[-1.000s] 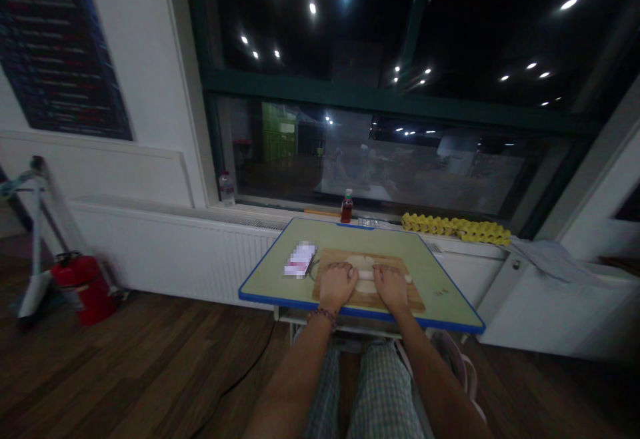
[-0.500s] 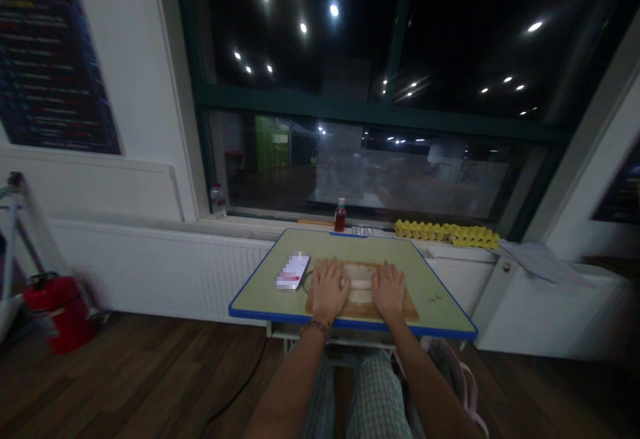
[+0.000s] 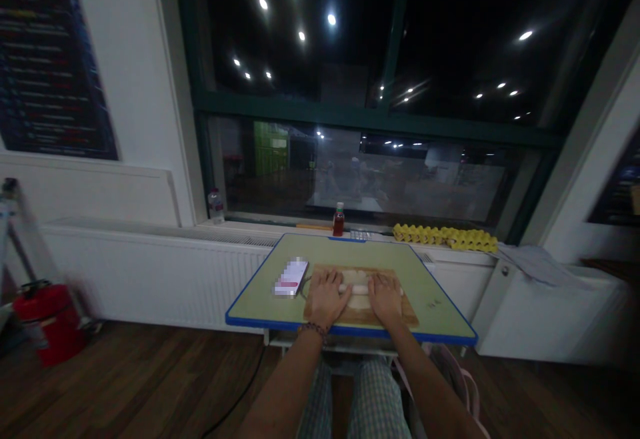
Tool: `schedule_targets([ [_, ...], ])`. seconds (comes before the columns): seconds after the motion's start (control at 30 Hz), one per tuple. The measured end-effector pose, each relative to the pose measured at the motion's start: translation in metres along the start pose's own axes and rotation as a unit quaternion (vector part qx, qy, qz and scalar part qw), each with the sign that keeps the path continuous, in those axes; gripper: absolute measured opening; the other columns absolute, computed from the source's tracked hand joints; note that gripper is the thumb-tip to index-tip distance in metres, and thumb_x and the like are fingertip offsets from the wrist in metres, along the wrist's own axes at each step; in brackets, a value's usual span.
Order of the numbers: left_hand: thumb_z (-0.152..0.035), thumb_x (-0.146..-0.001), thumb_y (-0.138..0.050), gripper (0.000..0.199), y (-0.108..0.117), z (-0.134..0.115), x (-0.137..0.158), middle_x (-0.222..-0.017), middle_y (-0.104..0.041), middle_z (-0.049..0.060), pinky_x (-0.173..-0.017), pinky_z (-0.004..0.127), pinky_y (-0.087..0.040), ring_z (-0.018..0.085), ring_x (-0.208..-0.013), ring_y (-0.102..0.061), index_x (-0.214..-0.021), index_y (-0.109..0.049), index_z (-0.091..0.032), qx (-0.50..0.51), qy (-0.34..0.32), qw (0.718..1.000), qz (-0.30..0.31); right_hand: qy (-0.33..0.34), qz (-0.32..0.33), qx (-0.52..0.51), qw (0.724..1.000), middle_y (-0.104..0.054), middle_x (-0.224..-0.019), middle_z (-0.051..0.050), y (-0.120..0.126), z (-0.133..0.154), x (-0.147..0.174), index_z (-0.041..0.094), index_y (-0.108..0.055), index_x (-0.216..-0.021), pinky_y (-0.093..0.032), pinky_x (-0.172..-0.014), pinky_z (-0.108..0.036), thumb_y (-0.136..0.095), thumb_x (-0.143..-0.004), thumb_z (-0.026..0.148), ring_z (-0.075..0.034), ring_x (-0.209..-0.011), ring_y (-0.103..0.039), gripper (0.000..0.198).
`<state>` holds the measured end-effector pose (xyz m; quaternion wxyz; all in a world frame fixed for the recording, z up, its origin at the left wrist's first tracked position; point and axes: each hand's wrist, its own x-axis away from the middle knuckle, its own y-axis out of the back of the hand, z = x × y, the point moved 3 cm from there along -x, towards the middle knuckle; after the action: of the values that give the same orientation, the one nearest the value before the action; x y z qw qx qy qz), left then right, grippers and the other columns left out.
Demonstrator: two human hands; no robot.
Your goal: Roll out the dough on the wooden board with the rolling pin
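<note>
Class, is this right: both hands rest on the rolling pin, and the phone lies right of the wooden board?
Not quite: the head view shows the phone lying left of the wooden board. The left hand and right hand do rest on the rolling pin.

Person's bare left hand (image 3: 329, 297): palm down, fingers forward | bare right hand (image 3: 385, 297): palm down | bare forearms (image 3: 287, 375): reaching ahead
</note>
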<state>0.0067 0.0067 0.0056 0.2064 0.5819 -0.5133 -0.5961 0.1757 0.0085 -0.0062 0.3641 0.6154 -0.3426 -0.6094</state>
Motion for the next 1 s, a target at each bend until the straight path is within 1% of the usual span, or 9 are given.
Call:
schedule_targets([
  [0.1,-0.05,-0.096,-0.039,0.049,-0.001,0.002,0.002,-0.137,-0.06,0.01,-0.112,0.048,-0.028,0.03,-0.13,-0.048,-0.128,-0.061,-0.019,0.002,-0.002,1.0,0.005,-0.001,0.004,-0.003,1.0,-0.064,-0.13,-0.014,-0.001,-0.002,0.003,0.011,-0.063,-0.125,-0.03,-0.108,-0.04,-0.03,-0.101,0.026,-0.025,-0.121,-0.056,0.044],
  [0.2,-0.05,-0.096,-0.04,0.049,0.0,0.001,0.006,-0.137,-0.061,0.01,-0.113,0.046,-0.028,0.029,-0.13,-0.049,-0.128,-0.061,-0.02,0.0,-0.006,1.0,0.013,-0.016,0.01,-0.008,1.0,-0.066,-0.126,-0.015,0.0,-0.006,0.008,0.012,-0.06,-0.13,-0.038,-0.1,-0.035,-0.032,-0.101,0.029,-0.022,-0.114,-0.061,0.044],
  [0.27,-0.05,-0.095,-0.041,0.049,0.003,0.001,0.01,-0.136,-0.061,0.01,-0.113,0.046,-0.03,0.028,-0.13,-0.05,-0.129,-0.061,-0.019,0.004,-0.015,1.0,0.017,-0.01,0.011,-0.003,1.0,-0.066,-0.126,-0.015,0.003,-0.006,0.013,0.013,-0.058,-0.133,-0.041,-0.098,-0.034,-0.034,-0.1,0.029,-0.023,-0.113,-0.061,0.044],
  [0.4,-0.046,-0.095,-0.043,0.048,0.008,0.003,0.019,-0.138,-0.06,0.009,-0.112,0.043,-0.033,0.026,-0.13,-0.05,-0.132,-0.058,-0.019,0.025,-0.049,0.998,0.029,0.009,0.01,0.009,1.0,-0.063,-0.13,-0.017,0.012,-0.004,0.027,0.011,-0.053,-0.138,-0.043,-0.098,-0.038,-0.035,-0.1,0.028,-0.026,-0.117,-0.059,0.046],
  [0.53,-0.045,-0.096,-0.043,0.047,0.01,0.008,0.031,-0.141,-0.057,0.007,-0.115,0.041,-0.032,0.024,-0.131,-0.049,-0.135,-0.056,-0.022,0.045,-0.077,0.996,0.03,0.015,0.016,0.017,1.0,-0.058,-0.135,-0.02,0.021,0.001,0.041,0.008,-0.05,-0.14,-0.044,-0.099,-0.043,-0.037,-0.099,0.029,-0.03,-0.12,-0.057,0.048],
  [0.63,-0.047,-0.096,-0.042,0.05,0.009,0.009,0.035,-0.143,-0.055,0.007,-0.116,0.04,-0.031,0.024,-0.133,-0.047,-0.137,-0.054,-0.021,0.04,-0.09,0.995,0.025,0.018,0.02,0.021,0.999,-0.057,-0.136,-0.02,0.024,0.003,0.045,0.009,-0.05,-0.14,-0.043,-0.1,-0.043,-0.038,-0.098,0.028,-0.03,-0.124,-0.055,0.047],
  [0.77,-0.046,-0.096,-0.043,0.048,0.005,0.009,0.026,-0.14,-0.058,0.008,-0.113,0.039,-0.034,0.024,-0.131,-0.05,-0.134,-0.056,-0.019,0.021,-0.081,0.996,0.032,0.01,0.032,0.022,0.999,-0.061,-0.132,-0.019,0.021,0.001,0.036,0.01,-0.052,-0.139,-0.045,-0.098,-0.04,-0.036,-0.099,0.029,-0.027,-0.118,-0.058,0.047],
  [0.87,-0.041,-0.098,-0.037,0.047,0.0,0.008,0.011,-0.137,-0.061,0.011,-0.11,0.04,-0.037,0.025,-0.129,-0.052,-0.131,-0.058,-0.016,-0.002,-0.059,0.998,0.032,0.003,0.032,0.019,0.999,-0.063,-0.13,-0.016,0.014,0.0,0.02,0.011,-0.055,-0.135,-0.044,-0.098,-0.036,-0.034,-0.099,0.029,-0.024,-0.117,-0.059,0.045],
  [1.0,-0.035,-0.101,-0.031,0.046,-0.008,0.008,-0.007,-0.135,-0.061,0.014,-0.108,0.043,-0.037,0.026,-0.127,-0.054,-0.132,-0.057,-0.013,-0.032,-0.033,0.998,0.032,-0.001,0.041,0.025,0.999,-0.068,-0.119,-0.016,0.005,0.001,-0.001,0.011,-0.059,-0.131,-0.044,-0.097,-0.034,-0.028,-0.101,0.023,-0.023,-0.113,-0.062,0.045],
])
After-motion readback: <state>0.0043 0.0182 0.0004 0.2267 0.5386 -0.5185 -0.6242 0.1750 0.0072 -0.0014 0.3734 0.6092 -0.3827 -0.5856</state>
